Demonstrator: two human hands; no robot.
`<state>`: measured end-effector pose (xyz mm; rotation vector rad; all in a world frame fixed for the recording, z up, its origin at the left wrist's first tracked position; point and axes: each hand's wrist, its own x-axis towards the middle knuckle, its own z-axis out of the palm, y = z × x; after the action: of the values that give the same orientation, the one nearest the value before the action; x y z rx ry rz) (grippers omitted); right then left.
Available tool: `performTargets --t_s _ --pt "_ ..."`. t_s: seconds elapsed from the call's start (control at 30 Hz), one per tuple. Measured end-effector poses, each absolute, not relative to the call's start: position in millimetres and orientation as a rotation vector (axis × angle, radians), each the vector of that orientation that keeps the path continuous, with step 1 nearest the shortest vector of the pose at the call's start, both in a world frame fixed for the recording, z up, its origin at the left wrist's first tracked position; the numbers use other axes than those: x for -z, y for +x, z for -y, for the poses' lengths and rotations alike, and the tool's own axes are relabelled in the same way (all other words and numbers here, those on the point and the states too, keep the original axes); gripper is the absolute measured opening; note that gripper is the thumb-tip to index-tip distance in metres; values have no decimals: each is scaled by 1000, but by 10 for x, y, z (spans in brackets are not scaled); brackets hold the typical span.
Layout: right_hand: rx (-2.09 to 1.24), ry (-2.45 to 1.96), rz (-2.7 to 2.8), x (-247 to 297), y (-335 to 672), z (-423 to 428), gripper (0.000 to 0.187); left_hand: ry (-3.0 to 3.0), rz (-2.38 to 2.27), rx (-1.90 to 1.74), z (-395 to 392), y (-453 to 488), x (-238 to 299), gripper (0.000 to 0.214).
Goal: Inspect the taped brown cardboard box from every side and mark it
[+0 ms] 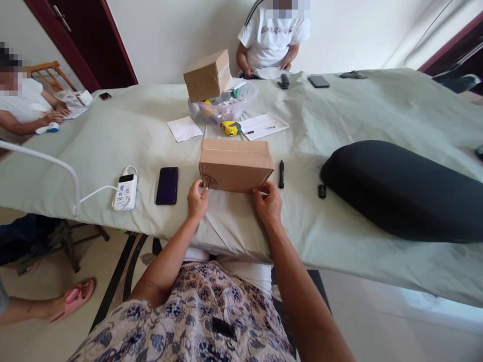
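Note:
A brown cardboard box [236,176] stands on the cloth-covered table right in front of me, with a dark printed mark at its lower left. My left hand [197,201] grips its lower left corner, fingers curled round the edge. At the lower right corner, my right hand [268,203] holds the box, thumb on the near face. Some of the fingers on both hands are hidden behind the box. A black marker pen [281,174] lies just right of the box, and a dark phone [167,186] lies to its left.
Behind the box are a yellow tape measure [231,128], papers [264,125] and a plastic basin [247,98] with another cardboard box [207,78] on it. A black cap [322,191] and black seat [400,191] lie right; a power bank [126,192] left. Two people sit across and at left.

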<state>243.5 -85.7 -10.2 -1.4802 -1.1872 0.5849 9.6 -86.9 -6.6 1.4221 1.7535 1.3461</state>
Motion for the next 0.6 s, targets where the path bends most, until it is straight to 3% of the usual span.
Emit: performTargets --t_s 0.4,0.6 --pt "-515 -1538 1241 136 2464 848 47 1398 -1672 -1442 869 108 88 45" --pt "-491 -1509 1243 213 2483 823 46 1414 -1668 -1401 881 98 69 40"
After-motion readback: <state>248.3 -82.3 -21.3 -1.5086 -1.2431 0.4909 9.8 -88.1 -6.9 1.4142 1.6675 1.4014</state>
